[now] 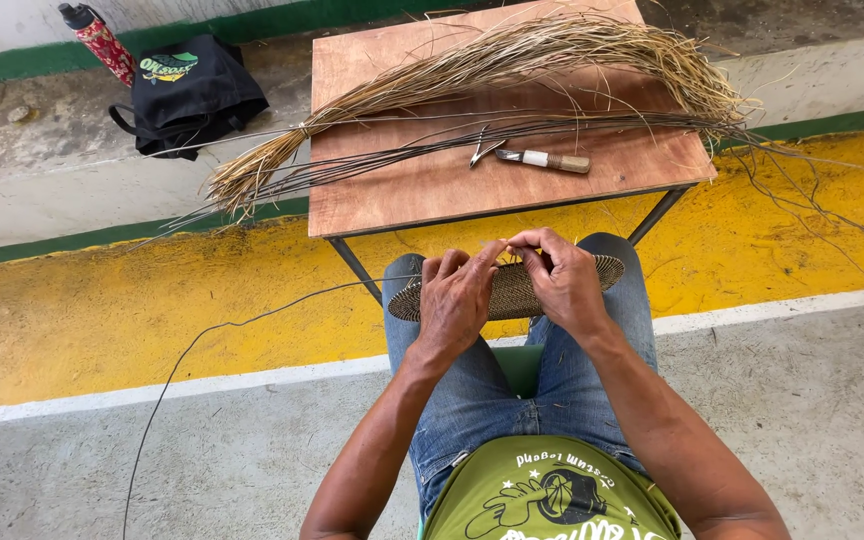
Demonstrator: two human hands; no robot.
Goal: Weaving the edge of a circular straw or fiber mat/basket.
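Seated, looking down over our knees in blue jeans [472, 390]. Across our lap lies a flat, oval woven mat [512, 292], dark brown, close-plaited, its far rim near the table's edge. Our left hand [455, 300] rests on top of the mat, fingers curled and closed on its upper rim. Our right hand [559, 278] sits just beside it, fingers bent in a narrow pinch on a thin pale strand [502, 243] at the same rim; the two hands' fingertips nearly meet. A long dark fibre [214, 330] trails from under the left hand, out over the yellow painted floor strip [102, 310] and down onto grey concrete. Ahead of us, a small wooden table [422, 190] carries a big bundle of dried straw-coloured reeds [512, 60], tied near one end, with darker thin stems [592, 122] alongside. Near the table's front edge lie a knife with a wrapped handle [549, 159] and a small metal tool [482, 148]. Off to the left, a black bag [192, 95] and a red patterned bottle [102, 42] on the kerb.
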